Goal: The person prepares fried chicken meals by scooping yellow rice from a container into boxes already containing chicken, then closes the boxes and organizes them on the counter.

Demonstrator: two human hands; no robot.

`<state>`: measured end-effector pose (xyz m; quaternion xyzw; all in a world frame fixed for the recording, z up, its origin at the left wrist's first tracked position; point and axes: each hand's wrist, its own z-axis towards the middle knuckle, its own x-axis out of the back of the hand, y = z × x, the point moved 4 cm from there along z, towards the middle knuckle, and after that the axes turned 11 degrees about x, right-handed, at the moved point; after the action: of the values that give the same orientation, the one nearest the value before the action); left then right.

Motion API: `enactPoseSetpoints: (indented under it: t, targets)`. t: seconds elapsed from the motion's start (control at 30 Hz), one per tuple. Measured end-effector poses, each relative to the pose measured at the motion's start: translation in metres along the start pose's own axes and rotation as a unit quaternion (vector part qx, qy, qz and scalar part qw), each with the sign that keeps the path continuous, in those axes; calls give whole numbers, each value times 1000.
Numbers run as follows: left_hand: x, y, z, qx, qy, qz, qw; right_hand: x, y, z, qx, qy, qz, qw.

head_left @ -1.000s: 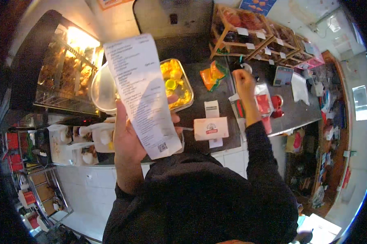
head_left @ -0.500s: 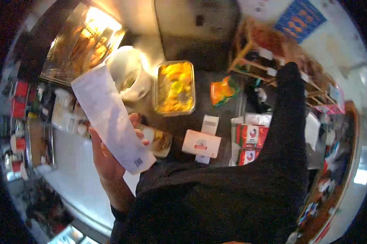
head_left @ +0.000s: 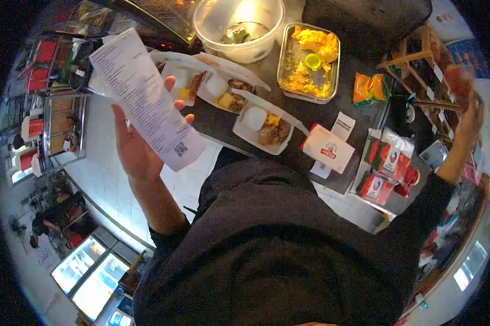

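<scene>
A long printed paper receipt (head_left: 147, 100) rests in my left hand (head_left: 141, 144), pinched between the thumb on one side and the fingers on the other. My right arm stretches out to the far right, where my right hand (head_left: 470, 111) is at a wooden rack (head_left: 418, 57). Motion blurs its fingers, and a reddish shape (head_left: 457, 81) shows at them; whether it is held I cannot tell. Open food boxes (head_left: 264, 130) with rice, meat and something yellow stand on the dark counter beyond the receipt. A pink-and-white closed box (head_left: 329, 149) lies right of them, over another slip of paper (head_left: 342, 126).
A clear round tub (head_left: 239, 51) holds something dark green. Beside it stands a glass dish (head_left: 309, 95) of yellow food with a yellow-green cup inside. An orange-and-green packet (head_left: 370, 88) and red packets (head_left: 383, 168) lie on the right. A dark bag-like shape (head_left: 370, 22) stands behind.
The view has turned, bringing the open food boxes into sight. My right hand has shifted outward along the rack and lower. The receipt stays in my left hand.
</scene>
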<state>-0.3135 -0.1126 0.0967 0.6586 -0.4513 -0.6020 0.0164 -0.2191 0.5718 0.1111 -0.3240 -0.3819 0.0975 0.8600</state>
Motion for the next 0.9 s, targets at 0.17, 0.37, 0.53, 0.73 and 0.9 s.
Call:
enactPoseSetpoints:
  t: [0.17,0.37,0.53,0.73,0.9]
  targets:
    - [37,31,4,23,-24,-1,999,-82,-156,-150,-185,-113,346,913]
    - [35,51,20,109,-131,-59,984,-219,-204,-296,-294,-256,392,833]
    - [28,62,18,141,-188,-24,972,-251,-200,-342,-184,-205,-67,959]
    - [-12,56,21,182,-234,-22,955,-249,-256,-310,23,-62,-165,984]
    - [-43,41,24,219,-297,-38,929,-266,-222,-314,10,-167,-111,980]
